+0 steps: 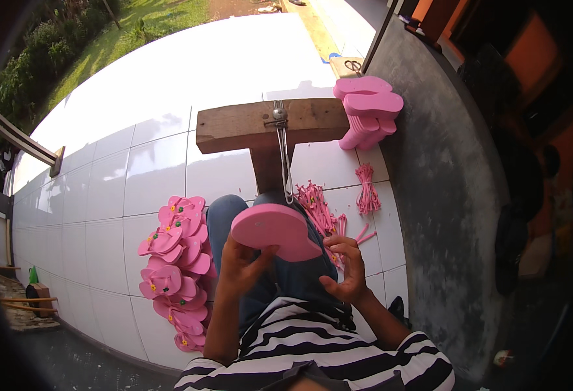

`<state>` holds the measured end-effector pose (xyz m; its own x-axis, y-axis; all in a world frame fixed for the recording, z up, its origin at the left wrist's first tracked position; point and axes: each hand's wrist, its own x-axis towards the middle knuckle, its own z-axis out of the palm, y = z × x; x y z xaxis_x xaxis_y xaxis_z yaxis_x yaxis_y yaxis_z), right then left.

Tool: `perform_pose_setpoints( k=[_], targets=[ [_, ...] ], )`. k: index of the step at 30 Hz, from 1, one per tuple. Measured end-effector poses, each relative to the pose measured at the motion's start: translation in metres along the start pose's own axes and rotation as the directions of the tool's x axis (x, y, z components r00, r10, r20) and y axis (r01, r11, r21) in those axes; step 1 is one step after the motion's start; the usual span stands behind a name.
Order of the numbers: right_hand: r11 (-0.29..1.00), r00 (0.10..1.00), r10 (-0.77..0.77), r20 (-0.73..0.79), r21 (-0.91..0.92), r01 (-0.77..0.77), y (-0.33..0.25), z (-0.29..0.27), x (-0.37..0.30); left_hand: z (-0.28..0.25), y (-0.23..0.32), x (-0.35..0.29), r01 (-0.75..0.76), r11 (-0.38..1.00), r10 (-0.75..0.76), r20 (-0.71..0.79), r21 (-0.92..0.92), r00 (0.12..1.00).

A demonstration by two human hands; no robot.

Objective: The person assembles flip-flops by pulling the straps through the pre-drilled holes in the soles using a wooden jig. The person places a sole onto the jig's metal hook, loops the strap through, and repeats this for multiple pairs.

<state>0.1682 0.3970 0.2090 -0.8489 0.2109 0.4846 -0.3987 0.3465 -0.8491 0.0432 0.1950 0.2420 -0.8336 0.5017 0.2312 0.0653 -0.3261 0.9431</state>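
Above my lap, my left hand (246, 264) grips a pink flip-flop sole (270, 225) by its near edge, thumb across the surface. A small hole shows toward the sole's wide end. My right hand (348, 270) is just off the narrow end, thumb and fingers apart, with nothing visible in it. Beyond the sole stands a T-shaped wooden stand (234, 124), from which a long thin metal tool (285, 156) hangs toward my knees. Pink straps (315, 205) lie loose in a pile to the right of my legs.
To my left, pink flip-flops (182, 247) with small coloured flowers are heaped on white floor tiles (104, 241). Pink soles (371, 107) are stacked at the stand's right end. Nearby are a tied strap bundle (367, 189) and scissors (352, 66). A grey wall (429, 163) bounds the right.
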Motion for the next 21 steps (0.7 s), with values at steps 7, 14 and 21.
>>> perform_pose_setpoints(
  k=[7,14,21],
  targets=[
    [0.968,0.969,-0.212,0.130,-0.111,0.227,-0.034,0.015,0.092,0.002,0.019,0.031,-0.343,0.832,0.310,0.146,0.437,0.939],
    [0.934,0.957,-0.291,0.012,-0.212,0.287,-0.040,0.019,0.116,0.005,0.036,0.060,-0.621,0.694,0.598,0.188,0.365,0.779],
    [0.952,0.962,-0.249,-0.112,-0.210,0.222,-0.044,0.021,0.124,0.010,0.033,0.080,-0.660,0.680,0.656,0.139,0.319,0.742]
  ],
)
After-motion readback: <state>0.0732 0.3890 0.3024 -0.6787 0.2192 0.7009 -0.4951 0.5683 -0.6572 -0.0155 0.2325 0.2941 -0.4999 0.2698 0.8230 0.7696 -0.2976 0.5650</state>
